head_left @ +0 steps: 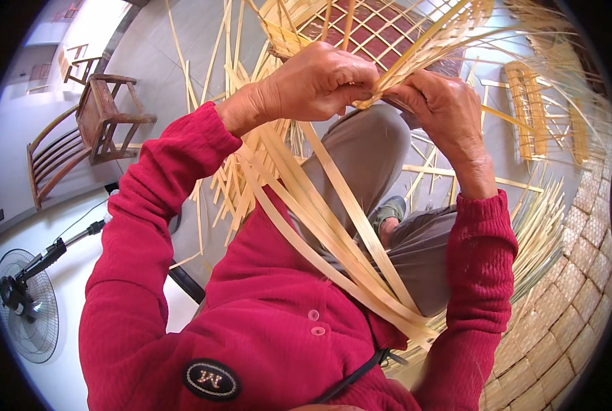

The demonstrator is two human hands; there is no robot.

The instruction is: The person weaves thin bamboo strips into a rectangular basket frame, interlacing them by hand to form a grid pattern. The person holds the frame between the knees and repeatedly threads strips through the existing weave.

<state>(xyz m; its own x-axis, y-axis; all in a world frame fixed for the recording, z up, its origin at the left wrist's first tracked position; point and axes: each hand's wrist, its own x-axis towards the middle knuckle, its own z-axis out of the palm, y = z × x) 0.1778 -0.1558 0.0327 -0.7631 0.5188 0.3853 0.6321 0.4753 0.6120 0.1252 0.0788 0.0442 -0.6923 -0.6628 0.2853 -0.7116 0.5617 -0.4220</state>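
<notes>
My left hand point(320, 81) is closed, its thumb and fingers pinching the near edge of a partly woven bamboo piece point(433, 42). On the same edge, a little to the right, my right hand point(446, 109) is closed too, gripping the bamboo. Loose strip ends fan out from this piece toward the upper right. Both hands are raised above my bent knee point(368, 147). Long flat bamboo strips point(320, 205) lie across my lap, running from beneath my left wrist down to my right forearm. The fingertips are partly hidden behind my knuckles.
An open-weave bamboo basket point(285, 24) stands beyond my hands. More strips point(230, 192) are spread on the floor to the left, with a bundle point(542, 219) at the right. A wooden chair point(107, 123) and a fan point(28, 301) are at the left. Woven matting point(566, 301) covers the lower right.
</notes>
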